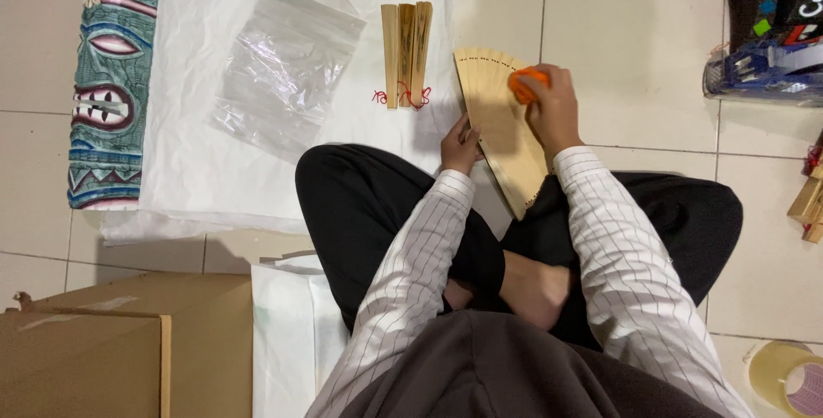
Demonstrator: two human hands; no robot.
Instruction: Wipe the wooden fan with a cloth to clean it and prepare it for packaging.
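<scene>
Your left hand pinches the near edge of the half-open wooden fan, which lies across your knee just right of the white sheet. Your right hand presses an orange cloth, fingers curled around it, onto the fan's upper slats.

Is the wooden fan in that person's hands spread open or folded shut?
Partly spread. The fan shows separate slats fanned out from the left hand, while the right hand presses an orange cloth on it.

Orange cloth on wooden fan (half-open)
</scene>
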